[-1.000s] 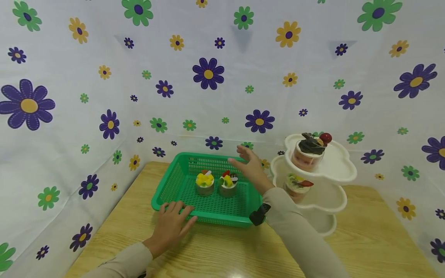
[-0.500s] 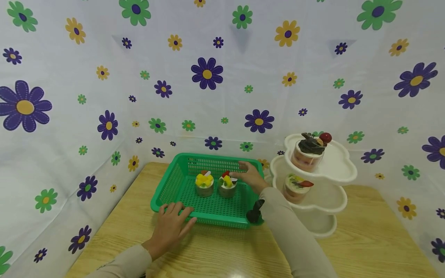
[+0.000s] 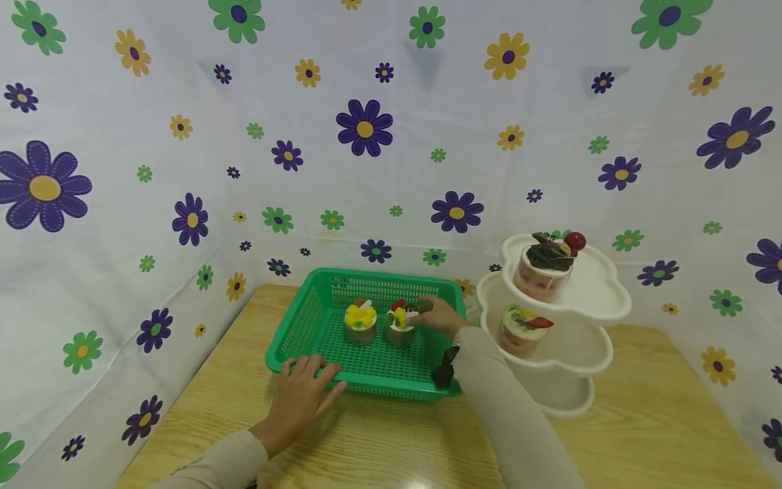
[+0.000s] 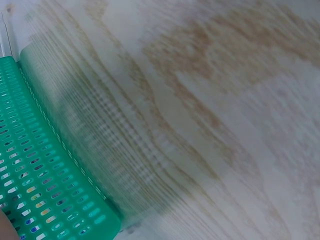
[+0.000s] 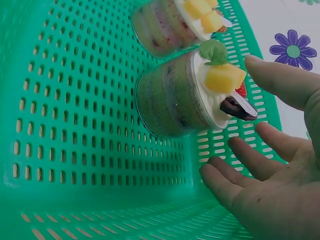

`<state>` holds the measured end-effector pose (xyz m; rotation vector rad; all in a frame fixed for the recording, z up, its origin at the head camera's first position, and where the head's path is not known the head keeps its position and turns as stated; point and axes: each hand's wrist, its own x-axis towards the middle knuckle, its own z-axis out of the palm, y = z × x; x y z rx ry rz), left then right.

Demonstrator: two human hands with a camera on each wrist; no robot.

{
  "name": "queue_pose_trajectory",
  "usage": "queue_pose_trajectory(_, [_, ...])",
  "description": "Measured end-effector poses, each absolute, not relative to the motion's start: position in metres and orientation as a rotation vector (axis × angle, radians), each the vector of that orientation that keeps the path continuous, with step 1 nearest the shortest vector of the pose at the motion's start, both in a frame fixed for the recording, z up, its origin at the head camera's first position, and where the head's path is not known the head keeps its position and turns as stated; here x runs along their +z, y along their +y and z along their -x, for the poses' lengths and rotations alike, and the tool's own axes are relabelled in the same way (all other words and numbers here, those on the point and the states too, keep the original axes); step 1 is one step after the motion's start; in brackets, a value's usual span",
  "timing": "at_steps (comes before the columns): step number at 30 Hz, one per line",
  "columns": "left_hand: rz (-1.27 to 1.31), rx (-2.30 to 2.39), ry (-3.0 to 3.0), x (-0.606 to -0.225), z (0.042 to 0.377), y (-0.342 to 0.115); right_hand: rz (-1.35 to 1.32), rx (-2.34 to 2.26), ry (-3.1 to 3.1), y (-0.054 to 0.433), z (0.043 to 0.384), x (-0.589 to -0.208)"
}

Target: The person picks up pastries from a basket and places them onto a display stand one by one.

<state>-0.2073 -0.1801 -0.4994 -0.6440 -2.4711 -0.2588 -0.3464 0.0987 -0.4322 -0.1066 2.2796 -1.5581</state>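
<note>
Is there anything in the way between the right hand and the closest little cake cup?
No, nothing visible blocks it: the right hand is right beside the nearer cake cup. The other cake cup stands on the far side.

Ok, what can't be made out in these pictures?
Head view: most of the stand's bottom tier, covered by the upper tiers.
Left wrist view: most of the left hand, cut off by the left edge.
Right wrist view: any lettering on the white tag atop the nearer cup, too small to read.
</note>
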Motion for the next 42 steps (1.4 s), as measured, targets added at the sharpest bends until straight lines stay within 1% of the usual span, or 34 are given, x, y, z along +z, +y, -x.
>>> queue_pose_trajectory(8, [0.647,-0.244,-2.479,-0.499,0.205,-0.181,0.126,-1.513,2.257,0.096,0.351,-0.443])
queue_pose_trajectory(18, [0.638,-0.259,-2.529,-0.496,0.204,-0.181,0.144,-1.452,2.220,0.093,0.354,-0.442])
queue_pose_trajectory(29, [0.645,-0.252,-2.505,-0.497,0.206,-0.182,0.104,-1.354,2.313,0.094,0.360,-0.455])
queue_pose_trajectory(42, [0.654,-0.280,-2.501,-0.496,0.204,-0.181,0.168,-1.330,2.360,0.086,0.360,-0.462])
